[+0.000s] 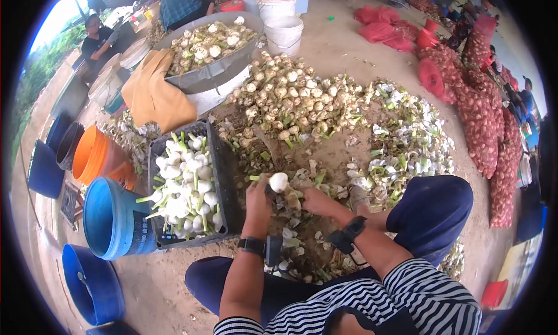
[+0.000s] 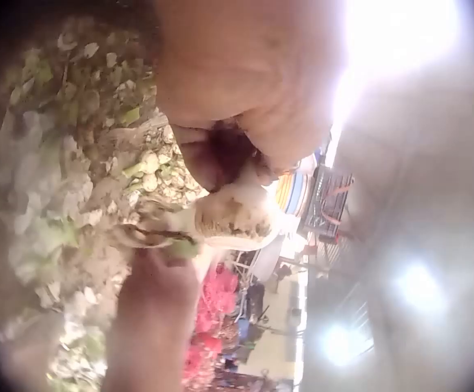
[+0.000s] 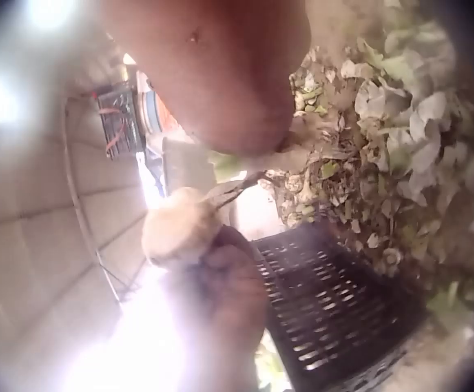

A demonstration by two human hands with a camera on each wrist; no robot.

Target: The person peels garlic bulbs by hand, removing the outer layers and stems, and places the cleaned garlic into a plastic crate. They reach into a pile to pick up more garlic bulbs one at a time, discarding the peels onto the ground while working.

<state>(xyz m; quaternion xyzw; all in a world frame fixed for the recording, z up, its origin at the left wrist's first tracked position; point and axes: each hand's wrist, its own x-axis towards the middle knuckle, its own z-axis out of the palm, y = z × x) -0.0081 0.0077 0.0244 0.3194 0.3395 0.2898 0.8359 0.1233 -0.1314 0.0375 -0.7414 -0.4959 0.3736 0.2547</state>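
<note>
In the head view my left hand (image 1: 258,198) grips a white garlic bulb (image 1: 279,182), its cut green stem poking out past the fingers. The left wrist view shows the bulb (image 2: 237,219) with brownish skin on one side. My right hand (image 1: 319,202) is close beside it, fingers curled, pinching a strip of dry garlic husk (image 3: 241,189) that stretches from the bulb in the right wrist view. Left of my hands stands a black crate (image 1: 224,178) heaped with peeled white garlic bulbs (image 1: 186,178) with green stems.
A pile of unpeeled garlic (image 1: 296,93) lies ahead, with loose husks (image 1: 407,131) to the right. Blue bucket (image 1: 110,218) and orange bucket (image 1: 96,154) stand left of the crate. A large metal basin (image 1: 215,73) holds more garlic. Red mesh sacks (image 1: 476,114) line the right side.
</note>
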